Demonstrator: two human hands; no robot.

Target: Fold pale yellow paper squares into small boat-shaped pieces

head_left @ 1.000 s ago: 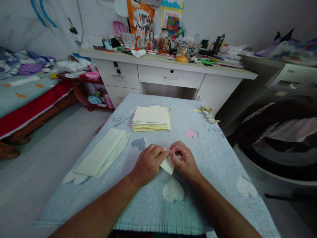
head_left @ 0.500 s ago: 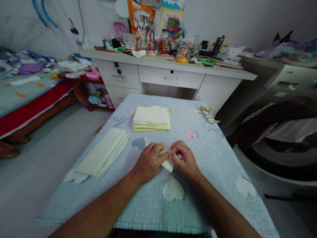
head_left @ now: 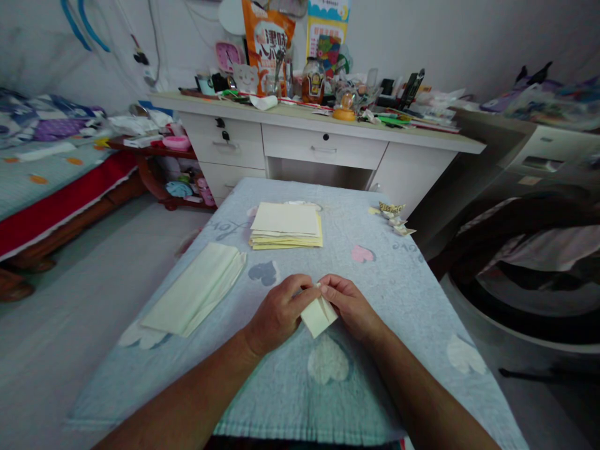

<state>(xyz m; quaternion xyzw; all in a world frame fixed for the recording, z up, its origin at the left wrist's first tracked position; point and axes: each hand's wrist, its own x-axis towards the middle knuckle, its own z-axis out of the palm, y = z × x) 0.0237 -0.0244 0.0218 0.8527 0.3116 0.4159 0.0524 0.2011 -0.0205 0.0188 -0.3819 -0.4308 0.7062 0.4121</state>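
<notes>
A small folded piece of pale yellow paper [head_left: 319, 317] is held between both hands above the cloth-covered table [head_left: 262, 387]. My left hand [head_left: 284, 309] grips its left side, thumb on top. On the upper right edge, my right hand [head_left: 347, 304] pinches the paper near a fold. The paper's upper part is hidden by the fingers. Farther back lies a stack of cream and yellow paper sheets [head_left: 285, 220]. To the left rests a bundle of folded pale paper [head_left: 194, 287]. Several small folded paper pieces [head_left: 396, 219] sit near the table's far right edge.
Behind the table stands a white desk [head_left: 323, 140] crowded with a jar [head_left: 313, 81], an orange bag [head_left: 267, 47] and small items. A bed [head_left: 56, 169] is at the left. On the right is a washing machine [head_left: 534, 187] with its round door open.
The folded paper has turned and tilted up, showing more of its face. My right hand's fingers have closed in on its upper edge, nearer to my left hand.
</notes>
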